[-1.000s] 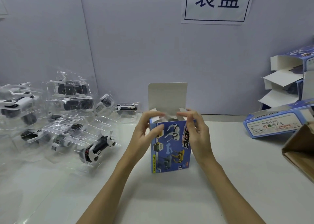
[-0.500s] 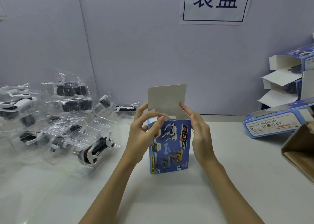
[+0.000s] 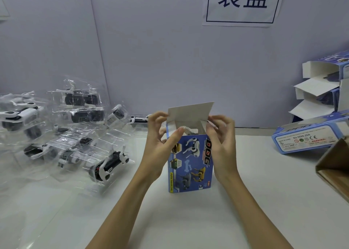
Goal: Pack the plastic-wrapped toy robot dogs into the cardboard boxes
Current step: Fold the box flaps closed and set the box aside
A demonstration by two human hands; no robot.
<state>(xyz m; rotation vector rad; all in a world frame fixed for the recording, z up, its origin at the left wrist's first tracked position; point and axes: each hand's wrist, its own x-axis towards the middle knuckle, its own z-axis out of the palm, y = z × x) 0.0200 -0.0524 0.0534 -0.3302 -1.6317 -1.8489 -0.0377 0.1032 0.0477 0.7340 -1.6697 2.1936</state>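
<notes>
**Blue box loaded, lid still up**

Blue cardboard stands upright mid-table: the box (image 3: 189,163) appears to have a wrapped toy inside already, its top flap (image 3: 190,111) raised. The left hand (image 3: 160,145) pinches the flap's left edge, thumb on the front rim; the right hand (image 3: 222,145) pinches the small side flap (image 3: 204,125) at the right corner. My guess is that closing comes next. Many wrapped toy dogs (image 3: 107,165) lie piled well to the left, unpacked. Other boxes (image 3: 306,139) sit far right.
</notes>
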